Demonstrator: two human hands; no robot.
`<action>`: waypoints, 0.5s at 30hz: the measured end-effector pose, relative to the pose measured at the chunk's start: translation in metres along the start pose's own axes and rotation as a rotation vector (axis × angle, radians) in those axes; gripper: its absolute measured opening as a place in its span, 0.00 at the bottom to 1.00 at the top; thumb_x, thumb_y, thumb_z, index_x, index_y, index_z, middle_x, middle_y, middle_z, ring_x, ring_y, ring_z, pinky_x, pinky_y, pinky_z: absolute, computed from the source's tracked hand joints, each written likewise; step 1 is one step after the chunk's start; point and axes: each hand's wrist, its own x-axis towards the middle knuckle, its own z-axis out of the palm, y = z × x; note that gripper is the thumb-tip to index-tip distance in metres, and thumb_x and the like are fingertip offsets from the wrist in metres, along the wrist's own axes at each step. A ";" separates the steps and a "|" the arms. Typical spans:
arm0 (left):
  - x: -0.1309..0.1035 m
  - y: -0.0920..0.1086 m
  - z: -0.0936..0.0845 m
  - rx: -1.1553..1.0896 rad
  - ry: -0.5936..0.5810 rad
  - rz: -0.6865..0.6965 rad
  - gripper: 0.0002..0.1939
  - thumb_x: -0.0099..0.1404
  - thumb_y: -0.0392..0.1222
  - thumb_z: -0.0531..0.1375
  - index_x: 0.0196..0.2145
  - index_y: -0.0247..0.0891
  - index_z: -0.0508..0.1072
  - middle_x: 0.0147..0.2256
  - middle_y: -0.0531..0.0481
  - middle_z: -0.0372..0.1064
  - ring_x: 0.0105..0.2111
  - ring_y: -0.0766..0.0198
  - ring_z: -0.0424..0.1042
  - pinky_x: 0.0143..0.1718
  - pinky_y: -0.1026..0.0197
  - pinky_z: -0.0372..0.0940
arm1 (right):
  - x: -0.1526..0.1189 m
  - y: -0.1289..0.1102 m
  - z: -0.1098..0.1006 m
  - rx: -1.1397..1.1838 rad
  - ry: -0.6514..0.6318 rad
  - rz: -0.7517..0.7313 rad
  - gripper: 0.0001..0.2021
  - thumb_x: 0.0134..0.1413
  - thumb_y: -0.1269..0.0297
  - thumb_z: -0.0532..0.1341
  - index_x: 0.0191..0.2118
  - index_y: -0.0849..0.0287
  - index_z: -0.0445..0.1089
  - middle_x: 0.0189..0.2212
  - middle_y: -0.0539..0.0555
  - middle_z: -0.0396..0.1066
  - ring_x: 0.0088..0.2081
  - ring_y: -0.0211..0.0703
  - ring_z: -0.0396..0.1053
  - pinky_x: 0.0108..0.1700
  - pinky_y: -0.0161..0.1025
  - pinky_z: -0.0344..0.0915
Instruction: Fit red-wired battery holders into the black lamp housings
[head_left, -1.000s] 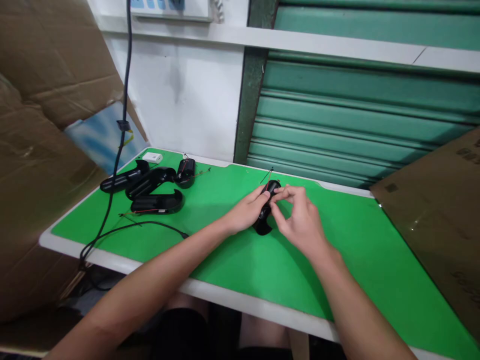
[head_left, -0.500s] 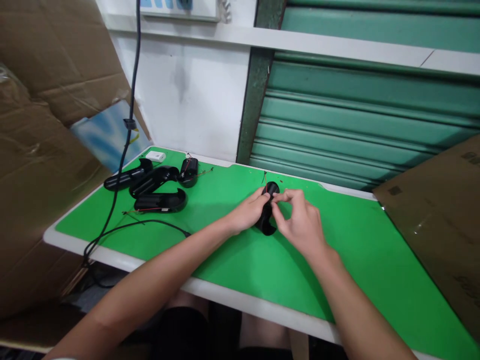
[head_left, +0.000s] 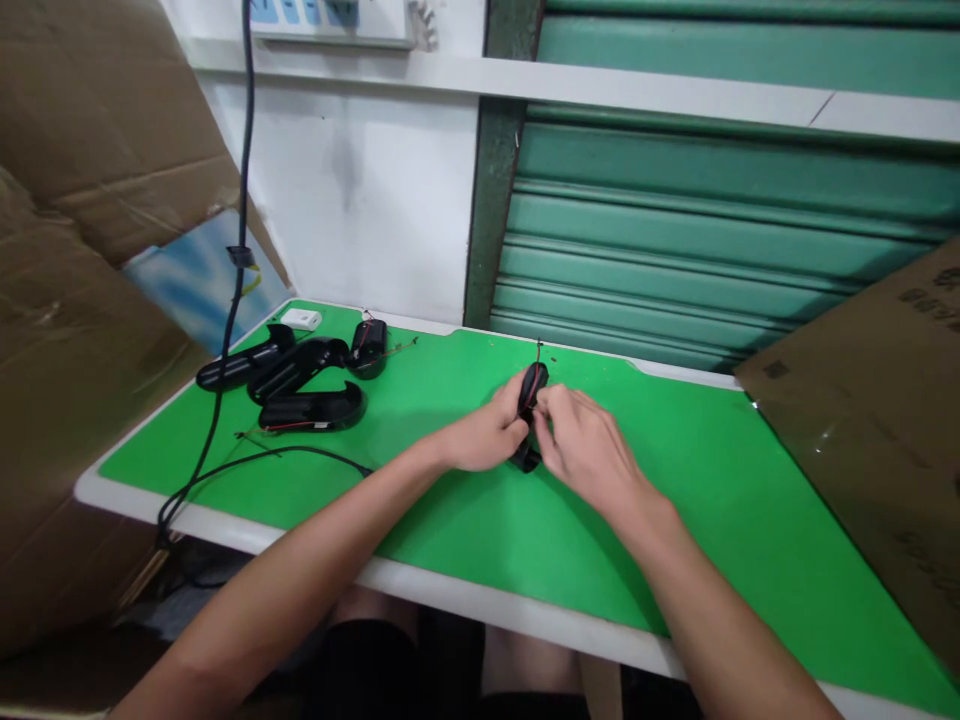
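Observation:
My left hand [head_left: 484, 432] is wrapped round a black curved plastic shell [head_left: 533, 382], steadying it over the green tabletop. A thin red wire [head_left: 538, 353] runs along the shell and sticks out past its far end, with a small dark tip. Against the shell's right side, my right hand [head_left: 589, 440] has its thumb and fingertips pinched together. What lies between those fingertips is too small to make out. The shell's lower end shows below the hands, while its middle is partly covered by fingers.
Several similar black shells [head_left: 311, 408] lie at the left, some with thin wires. Near them are a black wired part [head_left: 369, 345] and a small white box [head_left: 301, 319]. A black cable [head_left: 246, 150] hangs down across the table's left side. Cardboard [head_left: 862, 400] leans at the right.
The shell has turned in my left hand, and the red wire along it shows more. My right fingers have closed in nearer to it. The whole view has shifted slightly.

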 end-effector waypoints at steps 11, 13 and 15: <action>0.003 0.014 -0.001 -0.329 0.062 -0.177 0.36 0.65 0.38 0.51 0.70 0.35 0.50 0.59 0.41 0.66 0.65 0.53 0.58 0.70 0.47 0.50 | -0.001 -0.004 0.011 0.381 0.259 0.364 0.14 0.59 0.67 0.62 0.45 0.55 0.56 0.34 0.49 0.73 0.36 0.36 0.76 0.39 0.33 0.69; 0.003 0.015 -0.001 -0.348 0.062 -0.192 0.36 0.65 0.39 0.51 0.70 0.35 0.49 0.58 0.41 0.67 0.65 0.52 0.58 0.70 0.47 0.51 | -0.001 -0.005 0.011 0.365 0.251 0.353 0.13 0.59 0.67 0.61 0.45 0.56 0.55 0.34 0.49 0.73 0.35 0.37 0.76 0.38 0.33 0.69; 0.002 0.013 0.000 -0.278 0.061 -0.145 0.35 0.66 0.38 0.51 0.69 0.35 0.50 0.60 0.41 0.64 0.65 0.52 0.57 0.70 0.47 0.50 | -0.001 -0.003 0.010 0.291 0.204 0.291 0.10 0.61 0.67 0.59 0.45 0.56 0.56 0.34 0.51 0.73 0.34 0.38 0.75 0.36 0.34 0.68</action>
